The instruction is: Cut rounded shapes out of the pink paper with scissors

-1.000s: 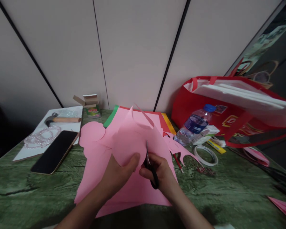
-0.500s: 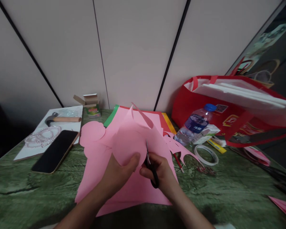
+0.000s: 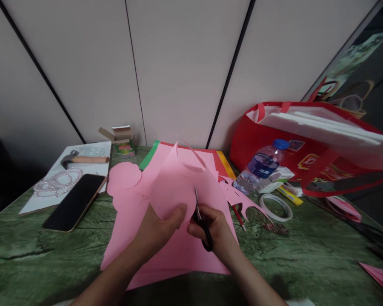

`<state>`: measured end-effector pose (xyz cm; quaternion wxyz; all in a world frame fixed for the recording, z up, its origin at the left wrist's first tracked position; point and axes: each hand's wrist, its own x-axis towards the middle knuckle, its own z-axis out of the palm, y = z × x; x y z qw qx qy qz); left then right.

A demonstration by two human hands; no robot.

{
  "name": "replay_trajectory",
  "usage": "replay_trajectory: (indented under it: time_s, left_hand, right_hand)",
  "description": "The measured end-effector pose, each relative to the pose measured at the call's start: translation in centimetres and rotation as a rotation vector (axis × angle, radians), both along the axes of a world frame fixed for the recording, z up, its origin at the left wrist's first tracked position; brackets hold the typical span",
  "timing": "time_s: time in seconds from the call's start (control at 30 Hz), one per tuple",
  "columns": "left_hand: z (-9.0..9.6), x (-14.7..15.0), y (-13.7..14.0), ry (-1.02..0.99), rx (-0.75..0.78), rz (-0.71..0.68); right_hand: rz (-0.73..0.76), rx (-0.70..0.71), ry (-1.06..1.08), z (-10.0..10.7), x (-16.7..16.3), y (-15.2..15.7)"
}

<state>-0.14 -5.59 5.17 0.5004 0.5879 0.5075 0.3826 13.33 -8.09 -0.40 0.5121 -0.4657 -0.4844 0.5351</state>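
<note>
We note: left hand (image 3: 159, 231) pinching matte pink paper (image 3: 175, 191), curved cut edge; right hand (image 3: 213, 229) closed in black-handled scissors (image 3: 200, 221); veined green table (image 3: 35, 255).

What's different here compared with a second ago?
Very little. The scissors in the right hand have edged slightly further up the pink paper, which the left hand still pinches. Phone, water bottle and tape roll have not moved.
</note>
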Motion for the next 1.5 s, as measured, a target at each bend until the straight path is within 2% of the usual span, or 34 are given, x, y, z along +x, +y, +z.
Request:
replay_trajectory:
  time_s: [0.47, 0.57, 0.93, 1.1, 1.27, 1.5]
  left_hand:
    - [-0.2, -0.4, 0.1, -0.016, -0.021, 0.048]
    - [-0.3, -0.4, 0.2, -0.031, -0.017, 0.021]
    - [-1.9, -0.8, 0.5, -0.072, 0.037, 0.029]
    - [-1.4, -0.5, 0.6, -0.056, 0.038, 0.043]
    - [-0.6, 0.1, 0.1, -0.030, 0.022, -0.040]
    - [-0.7, -0.2, -0.2, -0.025, -0.042, 0.013]
  right_hand:
    - [0.011, -0.003, 0.002, -0.3, -0.1, 0.0]
    - [0.005, -0.004, -0.009, -0.3, -0.1, -0.1]
    - [-0.009, -0.026, -0.011, -0.4, -0.1, -0.1]
    - [-0.011, -0.030, 0.006, 0.2, -0.4, -0.3]
    - [0.022, -0.016, 0.022, 0.4, -0.4, -0.3]
    - [0.029, -0.019, 0.032, 0.3, 0.0, -0.2]
